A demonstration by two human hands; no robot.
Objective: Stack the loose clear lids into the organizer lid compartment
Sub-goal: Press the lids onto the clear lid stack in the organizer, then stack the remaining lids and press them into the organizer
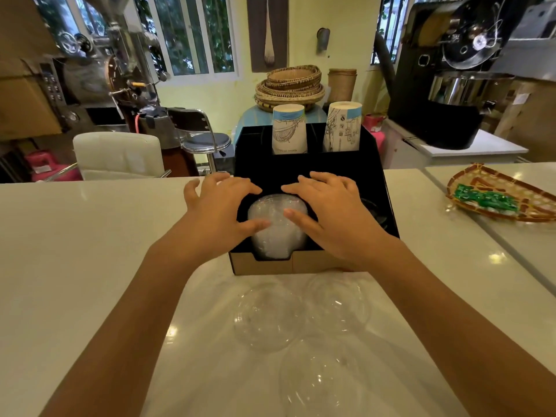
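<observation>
A black organizer [373, 176] stands on the white counter in front of me. In its front left compartment sits a stack of clear domed lids [275, 236]. My left hand [219, 212] rests on the stack's left side and my right hand [328, 212] on its right side, fingers spread, both thumbs pressing on top of the stack. Three loose clear lids lie on the counter nearer to me: one at centre left [267, 317], one at centre right [337, 305], and one closest to me [319, 383].
Two stacks of upside-down paper cups [290, 130] [343, 127] stand in the organizer's back compartments. A woven tray with green packets [496, 197] lies on the counter at the right. Beyond the counter are a white chair, a stool and coffee roasting machines.
</observation>
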